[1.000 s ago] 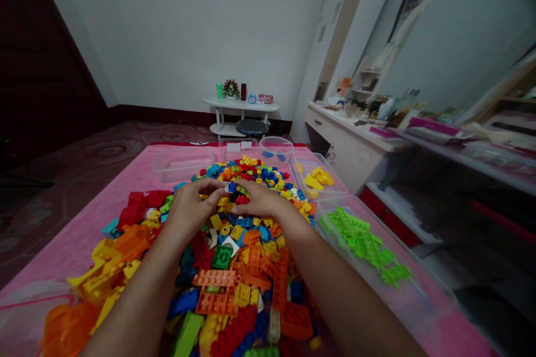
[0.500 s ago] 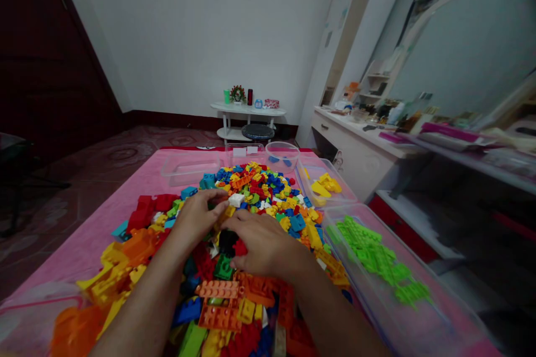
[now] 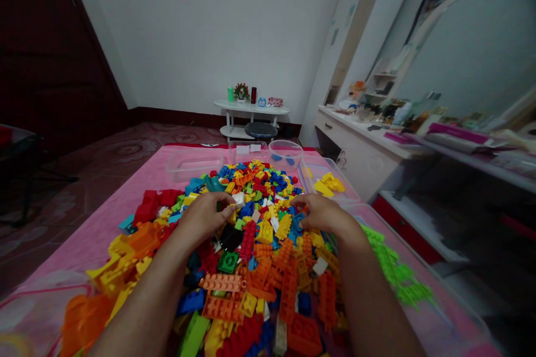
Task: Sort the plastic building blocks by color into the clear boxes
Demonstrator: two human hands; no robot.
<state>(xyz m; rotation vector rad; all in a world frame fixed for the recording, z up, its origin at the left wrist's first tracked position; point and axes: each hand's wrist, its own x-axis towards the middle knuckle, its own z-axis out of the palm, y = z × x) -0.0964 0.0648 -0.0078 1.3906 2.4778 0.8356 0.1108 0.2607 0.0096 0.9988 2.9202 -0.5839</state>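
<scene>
Brick heap: a loose, many-coloured pile of toy bricks [image 3: 262,248], spread over the pink-covered tabletop [image 3: 104,215], between and below the two forearms
Left hand: the left hand [image 3: 208,215] hovers over the left part of the heap, its thumb and forefinger bent toward each other; whether these fingers grip a piece, I cannot tell
White brick: a white brick [image 3: 239,199], on the heap, just beside the left hand's fingertips
Black brick: a black brick [image 3: 231,237], in the left middle of the heap, nearer the person than the white one
Right hand: the right hand [image 3: 323,213] reaches over the right side of the heap, fingers curled downward; whether they have hold of anything, I cannot tell
Blue piece: a blue piece [image 3: 295,225], on the heap's right side, close to the right hand's fingertips
Green plates: bright green studded plates [image 3: 389,262], right of the heap, in a long clear tub [image 3: 450,312] partly hidden by the right forearm
Yellow pieces: several yellow pieces [image 3: 330,183], right of the heap's far end, in another clear tub [image 3: 305,181]
Round tub: a clear round tub [image 3: 285,147] with blue pieces inside, beyond the heap's far end
Red bricks: large red bricks [image 3: 157,203], at the heap's left edge
</scene>
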